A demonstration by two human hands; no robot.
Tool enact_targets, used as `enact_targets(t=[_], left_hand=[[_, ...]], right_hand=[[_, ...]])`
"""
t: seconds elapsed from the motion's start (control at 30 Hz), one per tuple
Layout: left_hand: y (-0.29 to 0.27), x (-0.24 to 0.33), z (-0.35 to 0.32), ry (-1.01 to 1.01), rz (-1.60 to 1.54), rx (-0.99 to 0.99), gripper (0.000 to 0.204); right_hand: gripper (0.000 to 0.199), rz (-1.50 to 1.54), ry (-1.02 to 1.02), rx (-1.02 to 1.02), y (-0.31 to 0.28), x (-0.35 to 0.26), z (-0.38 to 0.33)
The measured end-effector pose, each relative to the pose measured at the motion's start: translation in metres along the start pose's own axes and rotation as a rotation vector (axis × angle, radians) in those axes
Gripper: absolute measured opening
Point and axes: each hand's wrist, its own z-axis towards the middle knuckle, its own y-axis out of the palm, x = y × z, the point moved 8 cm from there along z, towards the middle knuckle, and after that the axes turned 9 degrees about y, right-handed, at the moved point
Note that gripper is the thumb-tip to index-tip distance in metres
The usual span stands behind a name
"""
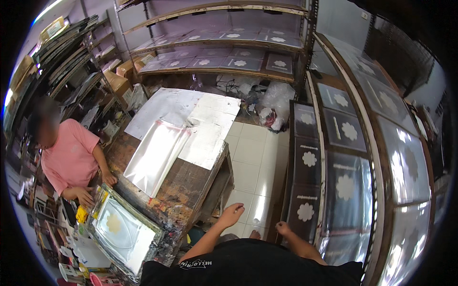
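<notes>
My left hand [232, 214] hangs over the tiled floor beside the work table, with its fingers loosely stretched and nothing in them. Low by the right-hand rack is my right hand [283, 228]; its fingers look curled, and I see nothing in them. Nearest to it are dark rack panels with clear plastic sheets, each bearing a pale flower shape [305, 212]. A stack of clear plastic bags [155, 155] lies on the paint-stained table [191, 190], partly over white boards [210, 124]. At the table's near left stands a printing screen frame [121, 229] with a flower shape in it.
A person in a pink shirt [71, 152] stands left of the table, hands by the screen frame. Shelves [214, 71] with flower-marked sheets line the back and right. Plastic bags and cables [276, 105] lie under the back shelf. Cardboard boxes [119, 86] stand back left.
</notes>
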Motion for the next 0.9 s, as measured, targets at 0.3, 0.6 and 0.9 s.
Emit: enact_targets(t=[0.3,0.6,0.9], left_hand=[[-0.062,0.003,0.064,-0.01,-0.04,0.387,0.035],[-0.165,0.043,0.21,0.274,0.477,0.684,0.037],[-0.2,0.008,0.342,0.134,0.743,0.47,0.055]], right_hand=[[0.009,0.305,-0.096,-0.22,-0.08,-0.175,0.084],[0.009,0.201,0.048,-0.178,-0.148,-0.187,0.125],[0.011,0.253,0.067,-0.111,-0.192,-0.321,0.166]])
